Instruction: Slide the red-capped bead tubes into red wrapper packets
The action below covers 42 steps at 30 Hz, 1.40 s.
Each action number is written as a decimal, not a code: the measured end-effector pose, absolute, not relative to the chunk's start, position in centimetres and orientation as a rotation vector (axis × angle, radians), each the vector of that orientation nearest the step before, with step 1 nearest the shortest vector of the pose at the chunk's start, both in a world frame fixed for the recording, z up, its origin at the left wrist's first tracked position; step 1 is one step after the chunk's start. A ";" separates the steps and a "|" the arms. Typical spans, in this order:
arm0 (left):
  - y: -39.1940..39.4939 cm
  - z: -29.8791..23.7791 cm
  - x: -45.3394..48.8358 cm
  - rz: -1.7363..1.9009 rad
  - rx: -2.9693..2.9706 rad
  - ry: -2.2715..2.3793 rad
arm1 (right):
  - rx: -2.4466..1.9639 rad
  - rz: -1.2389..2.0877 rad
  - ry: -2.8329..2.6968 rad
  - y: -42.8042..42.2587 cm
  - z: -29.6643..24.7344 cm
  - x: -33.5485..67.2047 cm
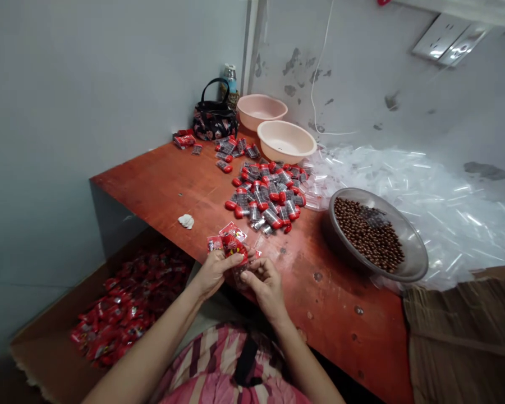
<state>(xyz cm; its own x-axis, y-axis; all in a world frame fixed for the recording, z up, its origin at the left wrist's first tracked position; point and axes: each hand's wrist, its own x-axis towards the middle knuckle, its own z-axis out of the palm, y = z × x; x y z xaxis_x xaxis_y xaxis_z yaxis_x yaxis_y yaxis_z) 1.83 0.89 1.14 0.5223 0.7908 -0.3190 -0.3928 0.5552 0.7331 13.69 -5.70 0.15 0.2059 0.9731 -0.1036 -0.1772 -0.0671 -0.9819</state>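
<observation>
Red-stained wood tabletop here, with both hands working at its near edge. The left hand and right hand hold a small red packet in a narrow pinch between fingers and thumbs. Its long axis seems to tilt up toward the far left, though the crinkly plastic makes that hard to judge. Just beyond the hands is a pile of red-and-clear packs, with a few more toward the far left. To the right, a steel bowl holds brown beads and sits against a big heap of clear bags. Two pink basins stand at the far end beside a black handbag and a bottle, against a grey wall. Down left, a cardboard box is full of red packets.
</observation>
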 end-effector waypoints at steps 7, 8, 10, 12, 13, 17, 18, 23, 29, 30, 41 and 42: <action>-0.2 0.1 3.3 0.921 0.496 0.763 | -1.397 1.005 -0.978 -5.7 0.0 14.1; -0.2 0.0 3.3 0.915 0.497 0.761 | -1.411 1.001 -0.988 -5.7 -0.1 14.2; 0.0 0.1 3.1 0.896 0.524 0.760 | -1.425 1.000 -0.993 -5.7 -0.2 14.3; 0.3 0.3 2.9 0.844 0.580 0.764 | -1.385 1.066 -0.941 -5.6 -0.3 14.2; 0.5 0.4 2.8 0.811 0.611 0.771 | -1.347 1.118 -0.897 -5.5 -0.3 14.2; 0.5 0.4 2.7 0.782 0.660 0.875 | -1.320 1.127 -0.831 -5.4 -0.3 14.1; 0.4 0.3 2.8 0.813 0.654 0.904 | -1.363 1.064 -0.873 -5.4 -0.3 14.1; -0.3 0.1 3.5 0.941 0.577 0.881 | -1.442 0.979 -0.987 -5.6 -0.5 14.2; -0.8 0.7 3.5 0.823 0.605 0.775 | -1.242 1.203 -0.711 -5.1 -0.8 14.4; -0.8 0.8 3.5 0.812 0.622 0.770 | -1.205 1.232 -0.655 -5.0 -0.9 14.4; -0.2 1.2 4.0 0.985 0.499 0.850 | -1.180 1.246 -0.699 -5.7 0.1 13.8; -0.2 1.1 4.0 1.001 0.503 0.857 | -1.213 1.197 -0.736 -5.8 0.2 13.7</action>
